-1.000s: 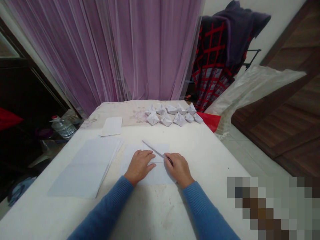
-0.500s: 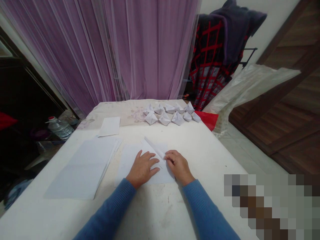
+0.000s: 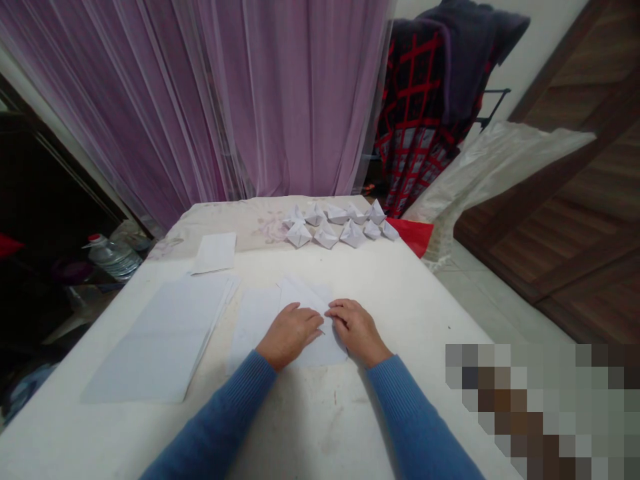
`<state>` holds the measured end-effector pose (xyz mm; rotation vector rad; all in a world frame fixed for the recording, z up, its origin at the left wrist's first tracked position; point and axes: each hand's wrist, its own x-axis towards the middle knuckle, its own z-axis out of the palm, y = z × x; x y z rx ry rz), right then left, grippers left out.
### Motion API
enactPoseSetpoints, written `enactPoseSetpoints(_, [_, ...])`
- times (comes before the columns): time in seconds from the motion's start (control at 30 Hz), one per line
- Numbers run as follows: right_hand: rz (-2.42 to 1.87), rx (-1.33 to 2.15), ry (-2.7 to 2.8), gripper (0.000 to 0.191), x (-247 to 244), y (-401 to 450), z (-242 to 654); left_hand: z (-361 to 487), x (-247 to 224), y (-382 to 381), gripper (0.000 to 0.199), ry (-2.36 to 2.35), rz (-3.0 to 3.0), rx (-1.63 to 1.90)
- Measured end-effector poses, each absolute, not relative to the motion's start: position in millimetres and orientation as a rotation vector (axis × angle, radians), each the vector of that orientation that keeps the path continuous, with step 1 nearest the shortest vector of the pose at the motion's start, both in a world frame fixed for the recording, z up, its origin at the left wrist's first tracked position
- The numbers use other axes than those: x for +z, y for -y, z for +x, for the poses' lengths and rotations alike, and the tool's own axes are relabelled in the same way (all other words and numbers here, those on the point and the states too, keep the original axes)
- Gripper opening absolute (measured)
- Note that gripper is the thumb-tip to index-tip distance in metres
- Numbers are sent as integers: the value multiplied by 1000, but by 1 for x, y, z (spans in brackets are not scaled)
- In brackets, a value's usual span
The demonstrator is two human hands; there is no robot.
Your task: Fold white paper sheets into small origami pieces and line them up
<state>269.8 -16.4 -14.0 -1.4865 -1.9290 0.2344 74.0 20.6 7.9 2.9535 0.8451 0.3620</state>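
Note:
A white sheet of paper (image 3: 300, 293), folded to a slanted edge, lies in front of me on a larger white sheet (image 3: 250, 327). My left hand (image 3: 291, 333) rests over its lower part, fingers bent and drawn together on the paper. At the paper's right corner, my right hand (image 3: 354, 331) pinches the edge between thumb and fingers. The two hands' fingertips are close together but apart. Part of the folded paper is hidden under my hands.
A stack of white paper (image 3: 155, 333) lies at left, with a smaller folded paper (image 3: 215, 252) behind it. Several folded paper boats (image 3: 326, 235) stand in two rows at the back right of the table (image 3: 410, 373). A plastic bottle (image 3: 114, 257) is beyond the left edge.
The raised fold of the paper has come down flat. My left hand has moved slightly right, its spread fingers now drawn together. The right hand stays at the corner.

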Motion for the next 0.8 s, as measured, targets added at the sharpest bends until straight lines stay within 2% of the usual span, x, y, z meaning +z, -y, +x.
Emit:
enactPoseSetpoints(0.23, [-1487, 298, 1943, 35, -17, 15, 273, 75, 3, -23, 14, -839, 3020, 484])
enactPoseSetpoints(0.5, [-1453, 411, 1980, 48, -16, 16, 280, 80, 1, -19, 15, -970, 2976, 539])
enactPoseSetpoints(0.8, [-1480, 407, 1985, 13, -7, 20, 275, 86, 6, -13, 9, -1133, 2828, 460])
